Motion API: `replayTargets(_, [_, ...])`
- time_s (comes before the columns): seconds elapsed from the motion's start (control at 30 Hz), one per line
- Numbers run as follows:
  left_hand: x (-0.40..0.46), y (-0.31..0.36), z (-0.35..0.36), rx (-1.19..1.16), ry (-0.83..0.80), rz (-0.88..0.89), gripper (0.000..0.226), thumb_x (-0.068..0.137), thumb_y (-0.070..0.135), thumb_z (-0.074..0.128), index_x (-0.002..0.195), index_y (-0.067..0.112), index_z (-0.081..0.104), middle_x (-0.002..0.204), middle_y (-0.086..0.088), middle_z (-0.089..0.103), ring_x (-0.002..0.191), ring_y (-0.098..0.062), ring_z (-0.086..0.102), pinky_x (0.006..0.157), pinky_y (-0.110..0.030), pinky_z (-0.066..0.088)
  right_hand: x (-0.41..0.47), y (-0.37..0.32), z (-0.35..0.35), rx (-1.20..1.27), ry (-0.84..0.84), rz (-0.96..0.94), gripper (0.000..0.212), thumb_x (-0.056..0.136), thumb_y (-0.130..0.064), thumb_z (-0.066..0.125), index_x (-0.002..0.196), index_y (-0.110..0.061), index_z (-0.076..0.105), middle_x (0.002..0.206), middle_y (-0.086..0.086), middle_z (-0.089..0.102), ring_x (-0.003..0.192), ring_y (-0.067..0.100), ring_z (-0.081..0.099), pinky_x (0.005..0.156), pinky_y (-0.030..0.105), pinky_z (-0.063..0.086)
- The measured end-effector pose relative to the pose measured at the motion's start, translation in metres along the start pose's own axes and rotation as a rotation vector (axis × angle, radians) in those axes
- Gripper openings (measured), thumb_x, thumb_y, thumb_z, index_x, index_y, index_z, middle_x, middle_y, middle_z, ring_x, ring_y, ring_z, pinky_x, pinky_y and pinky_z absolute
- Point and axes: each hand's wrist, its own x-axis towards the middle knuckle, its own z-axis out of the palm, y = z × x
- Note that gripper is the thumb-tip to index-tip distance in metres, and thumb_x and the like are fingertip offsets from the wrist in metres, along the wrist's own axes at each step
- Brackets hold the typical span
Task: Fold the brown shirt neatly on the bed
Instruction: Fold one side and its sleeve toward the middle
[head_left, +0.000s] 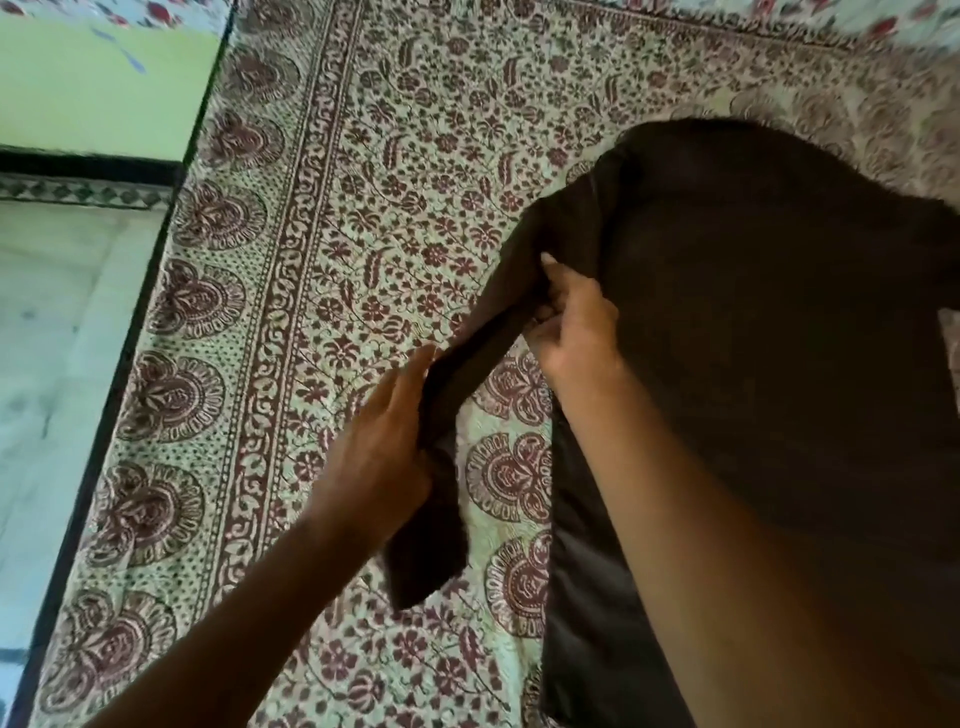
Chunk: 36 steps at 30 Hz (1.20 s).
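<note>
Both grips on brown shirt (753, 338) sleeve

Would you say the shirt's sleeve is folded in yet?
Not yet: the sleeve stretches out from the brown shirt, gripped by left hand and right hand.

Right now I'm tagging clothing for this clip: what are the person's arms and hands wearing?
Nothing that shows. The left hand and right hand are bare, with no rings or gloves visible, and both forearms are uncovered as far as the frame's lower edge. No sleeve, watch or bracelet is in view; whatever covers the upper arms lies outside the picture.
</note>
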Motion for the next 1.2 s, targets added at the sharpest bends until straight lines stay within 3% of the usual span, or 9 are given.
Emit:
replayTargets(0.17, [0.041,-0.028,-0.061,0.321,0.364,0.268,0.047,0.085,0.010,0.067,0.130,0.008,0.054,0.119,-0.015,0.052,0.075,-0.014,0.052,0.049,-0.031,0.056,0.005,0.023,0.017,0.228,-0.048,0.016,0.042,0.096,0.003,0.061,0.133,-0.014,0.053,0.052,-0.001,0.052,0.042,0.011,0.048,0.059,0.032,0.060])
replayTargets(0.33, [0.073,-0.082,-0.079,0.371,-0.007,0.491,0.047,0.085,0.009,0.081,0.128,0.001,0.064,0.130,-0.023,0.058,0.085,-0.029,0.068,0.058,-0.042,0.063,0.010,0.065,0.043,-0.058,0.087,0.126,0.027,0.099,-0.005,0.060,0.123,-0.018,0.054,0.056,0.001,0.049,0.047,0.013,0.045,0.065,0.033,0.056])
replayTargets(0.4, [0.072,-0.098,-0.078,0.191,-0.142,0.438,0.041,0.091,0.019,0.074,0.129,0.007,0.064,0.121,-0.014,0.066,0.080,-0.019,0.070,0.059,-0.030,0.062,0.012,0.078,0.047,-0.106,0.170,0.089,0.032,0.099,-0.023,0.067,0.127,-0.016,0.054,0.076,0.005,0.054,0.059,0.017,0.049,0.065,0.036,0.055])
replayTargets(0.5, [0.079,-0.111,-0.082,-0.016,0.129,0.299,0.025,0.102,0.037,0.047,0.117,0.023,0.060,0.103,-0.002,0.067,0.069,-0.012,0.068,0.050,-0.023,0.059,0.016,0.090,0.053,-0.110,0.270,0.016,0.054,0.089,-0.027,0.081,0.131,-0.010,0.052,0.095,0.009,0.062,0.069,0.019,0.056,0.065,0.036,0.059])
replayTargets(0.57, [0.097,-0.122,-0.083,0.123,0.277,0.189,0.029,0.099,0.032,0.047,0.127,0.024,0.055,0.122,-0.007,0.063,0.096,-0.023,0.066,0.073,-0.045,0.063,0.019,0.096,0.056,-0.128,0.299,0.006,0.053,0.085,-0.011,0.083,0.129,-0.007,0.054,0.081,0.005,0.061,0.057,0.012,0.053,0.055,0.027,0.055])
replayTargets(0.7, [0.125,-0.139,-0.093,0.324,-0.060,-0.032,0.066,0.092,0.033,0.070,0.151,0.036,0.039,0.155,0.002,0.043,0.141,-0.031,0.032,0.109,-0.059,0.025,0.013,0.102,0.062,-0.090,0.174,0.076,0.017,0.091,-0.005,0.074,0.106,-0.009,0.067,0.083,0.006,0.065,0.064,0.015,0.061,0.054,0.027,0.053])
replayTargets(0.83, [0.136,-0.140,-0.107,0.029,0.005,-0.039,0.007,0.094,0.020,0.069,0.098,0.021,0.064,0.112,0.005,0.060,0.116,-0.025,0.052,0.102,-0.050,0.043,0.014,0.101,0.069,-0.011,0.147,0.047,0.026,0.101,-0.021,0.065,0.121,-0.005,0.062,0.107,0.015,0.068,0.096,0.028,0.070,0.067,0.036,0.059])
replayTargets(0.93, [0.137,-0.139,-0.124,-0.288,0.077,-0.067,0.003,0.102,0.016,0.059,0.102,0.014,0.057,0.099,0.002,0.062,0.091,-0.014,0.062,0.069,-0.029,0.051,0.012,0.101,0.072,0.107,0.129,0.052,0.033,0.104,-0.028,0.060,0.124,-0.002,0.061,0.107,0.014,0.064,0.106,0.034,0.067,0.097,0.052,0.056])
replayTargets(1.2, [0.149,-0.162,-0.178,-0.084,0.431,-0.093,0.009,0.101,0.028,0.060,0.104,0.022,0.054,0.087,0.002,0.066,0.078,-0.020,0.060,0.064,-0.032,0.045,0.016,0.103,0.101,0.142,0.278,0.077,0.019,0.106,-0.023,0.057,0.097,-0.007,0.059,0.086,0.009,0.058,0.071,0.019,0.057,0.061,0.034,0.056])
